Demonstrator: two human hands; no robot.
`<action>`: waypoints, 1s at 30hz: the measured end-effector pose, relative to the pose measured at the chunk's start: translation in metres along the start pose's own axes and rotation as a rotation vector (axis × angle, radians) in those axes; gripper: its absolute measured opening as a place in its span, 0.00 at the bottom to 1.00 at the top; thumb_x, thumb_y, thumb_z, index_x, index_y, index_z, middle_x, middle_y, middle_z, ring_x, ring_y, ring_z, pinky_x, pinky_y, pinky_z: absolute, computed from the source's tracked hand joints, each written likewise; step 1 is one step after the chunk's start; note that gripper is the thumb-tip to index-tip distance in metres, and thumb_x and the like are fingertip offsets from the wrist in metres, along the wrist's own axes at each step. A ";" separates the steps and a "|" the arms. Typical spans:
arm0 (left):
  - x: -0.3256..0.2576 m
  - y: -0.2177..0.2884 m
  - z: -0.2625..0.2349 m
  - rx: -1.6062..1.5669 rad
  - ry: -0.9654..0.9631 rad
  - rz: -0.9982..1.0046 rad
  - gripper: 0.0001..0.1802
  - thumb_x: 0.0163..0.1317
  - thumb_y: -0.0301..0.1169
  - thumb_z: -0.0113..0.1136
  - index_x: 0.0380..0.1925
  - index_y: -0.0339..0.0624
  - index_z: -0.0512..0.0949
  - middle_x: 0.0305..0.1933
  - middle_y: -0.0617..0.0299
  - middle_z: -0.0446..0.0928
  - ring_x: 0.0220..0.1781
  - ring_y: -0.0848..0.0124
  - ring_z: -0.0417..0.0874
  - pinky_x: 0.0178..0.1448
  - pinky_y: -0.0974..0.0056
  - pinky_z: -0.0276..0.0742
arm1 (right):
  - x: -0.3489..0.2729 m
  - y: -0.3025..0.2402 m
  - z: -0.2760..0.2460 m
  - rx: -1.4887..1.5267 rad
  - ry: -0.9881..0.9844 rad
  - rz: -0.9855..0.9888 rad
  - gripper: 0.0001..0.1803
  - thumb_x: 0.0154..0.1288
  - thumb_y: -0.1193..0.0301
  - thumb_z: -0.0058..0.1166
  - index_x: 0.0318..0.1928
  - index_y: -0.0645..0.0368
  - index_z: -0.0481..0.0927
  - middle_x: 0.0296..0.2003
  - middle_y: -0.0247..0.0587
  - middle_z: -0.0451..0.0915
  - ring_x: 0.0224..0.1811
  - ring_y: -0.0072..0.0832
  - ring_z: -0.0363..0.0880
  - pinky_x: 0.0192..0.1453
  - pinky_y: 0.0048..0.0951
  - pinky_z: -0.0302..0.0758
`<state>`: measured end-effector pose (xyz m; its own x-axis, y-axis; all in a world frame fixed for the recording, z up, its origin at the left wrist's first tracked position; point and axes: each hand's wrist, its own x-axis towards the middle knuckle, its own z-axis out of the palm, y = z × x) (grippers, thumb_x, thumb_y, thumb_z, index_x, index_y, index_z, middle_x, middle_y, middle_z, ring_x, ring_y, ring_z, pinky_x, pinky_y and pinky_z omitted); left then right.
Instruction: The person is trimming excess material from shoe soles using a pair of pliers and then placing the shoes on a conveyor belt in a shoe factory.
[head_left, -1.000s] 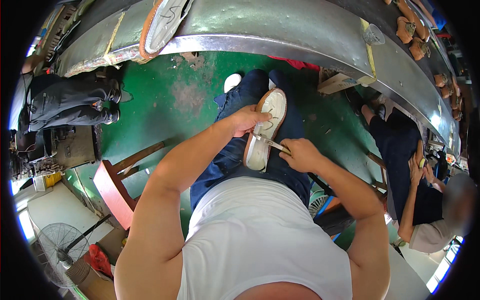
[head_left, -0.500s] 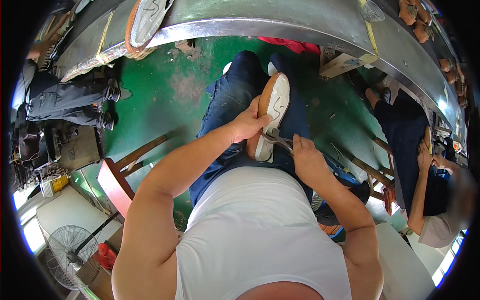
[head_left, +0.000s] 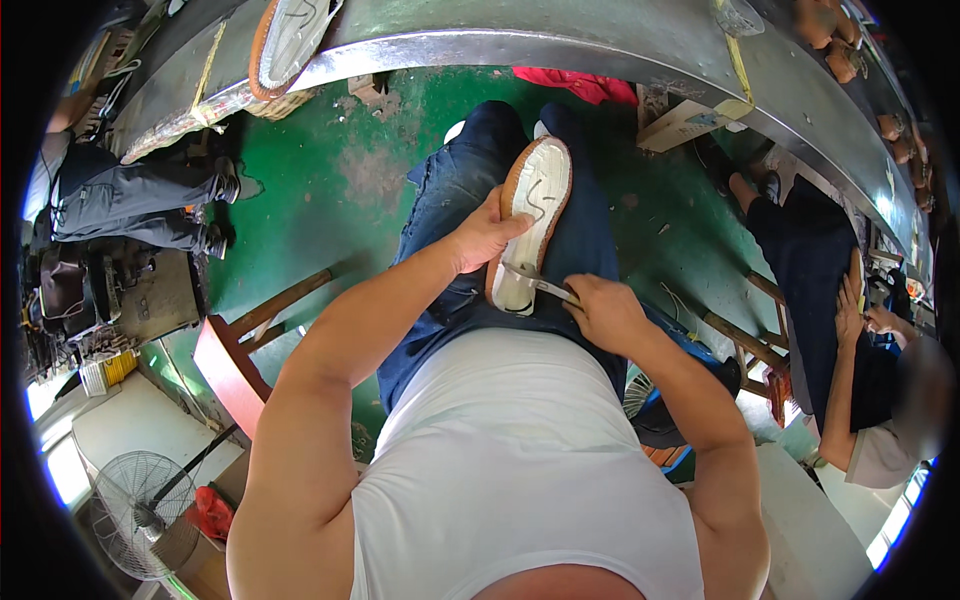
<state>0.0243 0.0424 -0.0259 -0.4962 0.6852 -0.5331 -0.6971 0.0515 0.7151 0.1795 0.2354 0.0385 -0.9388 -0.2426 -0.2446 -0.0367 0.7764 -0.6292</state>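
Observation:
Over my thighs lies a shoe (head_left: pixel 517 291), its whitish underside turned up and a brown edge around it. A dark curved line marks the front part of that underside. My left hand (head_left: pixel 488 237) is closed round the shoe's left side near the middle, thumb pressed on the underside. My right hand (head_left: pixel 607 312) grips the handles of metal pincers (head_left: pixel 545 287). The head of the pincers rests at the underside, in the half of the shoe nearer me. Whether the jaws pinch the edge cannot be made out.
A metal-topped bench (head_left: pixel 480 50) curves across the far side, with another shoe (head_left: pixel 290 45) sole-up on it. Wooden stools (head_left: pixel 232 375) stand at both sides. To the right a co-worker (head_left: pixel 850 320) sits; another person's legs (head_left: pixel 140 205) show at left. A fan (head_left: pixel 145 510) stands lower left.
The shoe has tilted so its underside faces me more fully, moving slightly left. My right hand has turned the pincers, their head now lying on the underside rather than at its left edge.

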 end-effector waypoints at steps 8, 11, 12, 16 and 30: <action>-0.045 -0.054 0.007 0.523 0.077 0.057 0.51 0.70 0.35 0.56 0.77 0.46 0.29 0.76 0.44 0.55 0.76 0.58 0.59 0.77 0.61 0.56 | -0.034 0.018 -0.001 0.017 -0.231 0.166 0.13 0.68 0.66 0.56 0.40 0.66 0.77 0.32 0.59 0.82 0.35 0.55 0.83 0.41 0.50 0.78; -0.054 -0.039 0.019 0.420 0.012 -0.017 0.55 0.69 0.37 0.57 0.76 0.44 0.24 0.80 0.41 0.44 0.80 0.53 0.51 0.79 0.62 0.52 | -0.035 0.006 -0.031 0.239 -0.340 0.274 0.15 0.70 0.64 0.54 0.38 0.67 0.76 0.29 0.58 0.82 0.32 0.55 0.83 0.39 0.49 0.79; -0.053 -0.025 0.025 0.392 0.029 -0.105 0.56 0.69 0.37 0.57 0.76 0.44 0.22 0.81 0.41 0.39 0.82 0.53 0.47 0.79 0.62 0.50 | -0.026 0.000 -0.054 0.415 -0.522 0.467 0.16 0.71 0.63 0.53 0.38 0.67 0.76 0.28 0.58 0.81 0.32 0.55 0.82 0.40 0.48 0.78; -0.041 -0.044 0.017 0.507 0.096 -0.025 0.59 0.66 0.37 0.61 0.76 0.42 0.23 0.81 0.41 0.40 0.81 0.53 0.48 0.79 0.62 0.50 | -0.011 -0.016 -0.043 0.407 0.053 0.228 0.17 0.74 0.61 0.51 0.44 0.66 0.75 0.32 0.59 0.80 0.39 0.57 0.81 0.43 0.47 0.76; -0.124 0.132 0.009 -0.075 -0.172 0.326 0.50 0.63 0.37 0.63 0.77 0.33 0.45 0.82 0.51 0.47 0.83 0.60 0.46 0.81 0.55 0.40 | -0.026 0.050 0.032 0.899 0.129 0.369 0.23 0.80 0.56 0.41 0.46 0.67 0.77 0.30 0.41 0.82 0.30 0.25 0.82 0.35 0.28 0.77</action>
<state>-0.0012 -0.0290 0.1385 -0.6088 0.7692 -0.1942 -0.5557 -0.2387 0.7964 0.2133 0.2624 -0.0101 -0.8711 0.0337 -0.4900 0.4911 0.0450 -0.8699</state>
